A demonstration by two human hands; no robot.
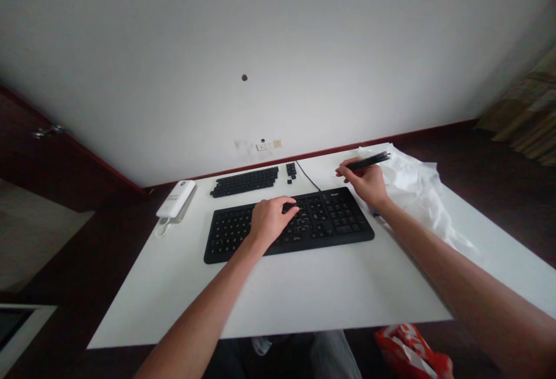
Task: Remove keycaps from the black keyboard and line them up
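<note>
A black keyboard lies on the white table. Its left and middle parts show bare key positions with pale dots, while keys still cover the number pad. My left hand rests over the middle of the keyboard, thumb and forefinger apart with nothing visible between them. Beyond the keyboard's right end, my right hand is closed around a black pen-shaped tool. A small pale bit shows near its fingertips; I cannot make out what it is.
Loose black keycaps sit in rows behind the keyboard, with a smaller group beside them. A white power bank with a cable lies at left. Crumpled clear plastic spreads at right. A red bag is below the front edge.
</note>
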